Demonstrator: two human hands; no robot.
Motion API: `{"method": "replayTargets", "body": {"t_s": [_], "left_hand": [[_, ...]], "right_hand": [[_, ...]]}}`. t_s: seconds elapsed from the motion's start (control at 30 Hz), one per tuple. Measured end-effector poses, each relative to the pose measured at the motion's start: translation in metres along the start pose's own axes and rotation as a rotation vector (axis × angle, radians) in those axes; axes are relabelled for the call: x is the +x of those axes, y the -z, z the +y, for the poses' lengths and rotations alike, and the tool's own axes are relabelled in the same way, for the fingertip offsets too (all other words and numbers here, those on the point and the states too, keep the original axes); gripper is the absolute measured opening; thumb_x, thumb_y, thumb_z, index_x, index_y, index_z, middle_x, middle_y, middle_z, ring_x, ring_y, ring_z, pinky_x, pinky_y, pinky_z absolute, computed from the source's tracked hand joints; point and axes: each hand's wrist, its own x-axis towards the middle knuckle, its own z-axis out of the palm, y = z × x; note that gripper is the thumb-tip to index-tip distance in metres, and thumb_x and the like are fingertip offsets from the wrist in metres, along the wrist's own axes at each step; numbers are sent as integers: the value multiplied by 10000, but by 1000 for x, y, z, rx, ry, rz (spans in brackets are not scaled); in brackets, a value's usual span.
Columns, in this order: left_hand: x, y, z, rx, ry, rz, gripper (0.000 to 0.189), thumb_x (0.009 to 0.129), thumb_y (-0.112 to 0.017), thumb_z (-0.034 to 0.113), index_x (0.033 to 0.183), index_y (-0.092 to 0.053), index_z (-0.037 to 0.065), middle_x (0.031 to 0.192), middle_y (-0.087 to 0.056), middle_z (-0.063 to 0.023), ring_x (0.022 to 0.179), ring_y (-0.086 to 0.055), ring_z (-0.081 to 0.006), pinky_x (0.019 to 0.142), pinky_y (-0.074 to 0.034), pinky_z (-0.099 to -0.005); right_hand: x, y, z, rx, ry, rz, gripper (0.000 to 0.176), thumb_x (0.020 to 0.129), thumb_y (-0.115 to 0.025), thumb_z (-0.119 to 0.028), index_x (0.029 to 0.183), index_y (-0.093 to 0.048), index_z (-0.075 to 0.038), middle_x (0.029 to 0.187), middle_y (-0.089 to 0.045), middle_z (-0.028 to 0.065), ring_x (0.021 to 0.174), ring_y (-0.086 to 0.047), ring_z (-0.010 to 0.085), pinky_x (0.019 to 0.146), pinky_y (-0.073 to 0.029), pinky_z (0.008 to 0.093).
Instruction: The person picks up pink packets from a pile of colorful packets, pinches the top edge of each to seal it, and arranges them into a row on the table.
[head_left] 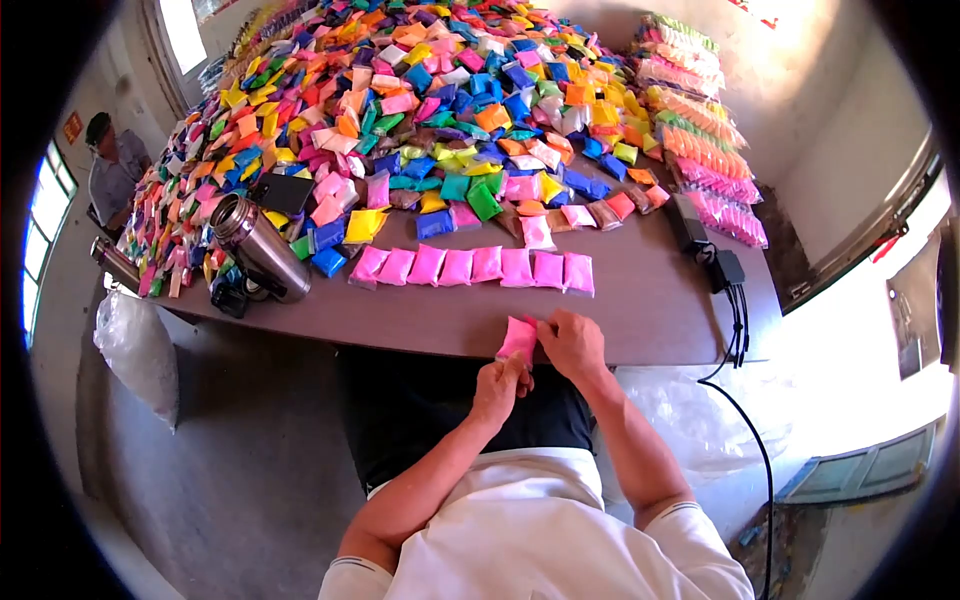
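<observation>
Between my hands, just over the table's front edge, is a small pink packet (pixel 517 340). My left hand (pixel 497 388) pinches its lower end with the fingers closed. At its upper right corner is my right hand (pixel 573 343), fingers curled in and closed on the packet's edge. Beyond them, a row of several pink packets (pixel 457 267) lies side by side on the table (pixel 420 325). One lighter pink packet (pixel 537 233) lies behind the row, near the big heap of coloured packets (pixel 480 120).
A steel flask (pixel 260 245) stands at the left by a dark flat device (pixel 283 193). Black adapters (pixel 722 268) with cables sit at the right edge. Bagged packets (pixel 700 140) are stacked at the back right. A person (pixel 118 165) sits far left, above a plastic bag (pixel 137 350).
</observation>
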Motion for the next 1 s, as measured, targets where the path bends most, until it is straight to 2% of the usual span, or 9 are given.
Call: {"method": "replayTargets", "body": {"t_s": [0.07, 0.13, 0.17, 0.27, 0.33, 0.43, 0.67, 0.73, 1.0], "left_hand": [[-2, 1, -8, -24, -8, 10, 457, 950, -496, 375, 640, -544, 43, 592, -557, -47, 514, -486, -98, 493, -380, -234], [-1, 3, -10, -53, -13, 34, 466, 953, -497, 366, 625, -555, 40, 571, -558, -40, 492, -472, -86, 481, -373, -227], [-2, 4, -13, -81, -33, 18, 465, 954, -496, 363, 629, -558, 36, 571, -555, -37, 493, -473, -83, 478, -371, -227], [-4, 2, -13, -88, -50, 5, 466, 959, -487, 357, 635, -562, 31, 570, -550, -31, 494, -478, -79, 471, -368, -225], [-4, 0, -10, -62, -55, 1, 469, 963, -478, 354, 637, -563, 29, 569, -547, -29, 495, -481, -78, 468, -367, -225], [-3, 2, -7, -15, -46, -23, 492, 976, -441, 385, 633, -517, 41, 581, -495, -24, 527, -487, -100, 477, -365, -234], [0, 0, -1, -45, -29, -16, 479, 975, -446, 385, 633, -494, 52, 566, -467, -11, 520, -487, -101, 474, -359, -236], [0, 2, -3, -51, -38, -18, 476, 974, -450, 381, 631, -491, 54, 566, -464, -9, 519, -488, -102, 473, -359, -239], [4, -1, -6, -71, -19, -4, 471, 968, -471, 354, 605, -482, 55, 559, -466, -13, 512, -491, -116, 475, -367, -246]], "right_hand": [[1, 4, 1, -53, -10, 15, 234, 793, -606, -252, 724, -622, -29, 702, -619, 171, 692, -610, 371, 618, -488, 453], [0, 12, 1, 135, 2, 1, 229, 794, -611, -246, 719, -619, -30, 691, -613, 166, 675, -606, 361, 613, -484, 446], [-3, 14, -2, 133, 7, -15, 229, 794, -611, -246, 719, -619, -30, 691, -613, 166, 675, -606, 361, 613, -484, 446], [-12, 25, -16, 202, 128, -69, 218, 778, -612, -226, 694, -607, -25, 670, -601, 163, 654, -597, 359, 594, -475, 448], [-12, 21, -22, 36, 400, -66, 206, 725, -631, -193, 648, -587, -7, 642, -586, 168, 598, -577, 353, 547, -454, 433], [-2, 19, -25, -99, 395, -135, 194, 699, -632, -183, 620, -587, -11, 626, -578, 170, 590, -576, 356, 541, -456, 440], [1, 14, -27, -90, 285, -86, 182, 698, -621, -186, 629, -605, -19, 626, -591, 165, 593, -588, 359, 550, -471, 438], [0, 11, -27, -87, 231, -52, 197, 718, -592, -216, 656, -608, -29, 640, -594, 179, 622, -596, 379, 569, -474, 464], [17, 10, -18, -114, 137, -73, 195, 728, -595, -229, 683, -621, -40, 651, -603, 182, 639, -613, 375, 579, -480, 462]]}}
